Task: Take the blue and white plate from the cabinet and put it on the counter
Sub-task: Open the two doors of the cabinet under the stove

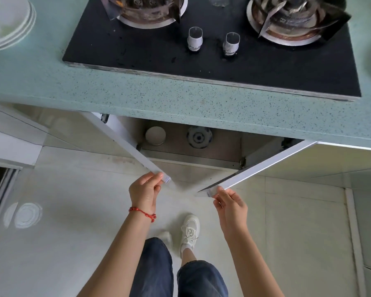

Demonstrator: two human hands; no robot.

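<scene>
The blue and white plate (199, 137) sits on the floor of the cabinet (191, 156) under the speckled green counter (180, 103), partly hidden by the counter's edge. A plain white dish (155, 135) lies to its left. Both cabinet doors stand swung out toward me. My left hand (145, 190) grips the end of the left door (124, 142). My right hand (230, 203) grips the end of the right door (259, 168).
A black two-burner gas hob (212, 52) with two knobs is set into the counter. A stack of white plates (7, 22) stands on the counter at far left. My legs and white shoes are on the pale tiled floor (73, 221) below the doors.
</scene>
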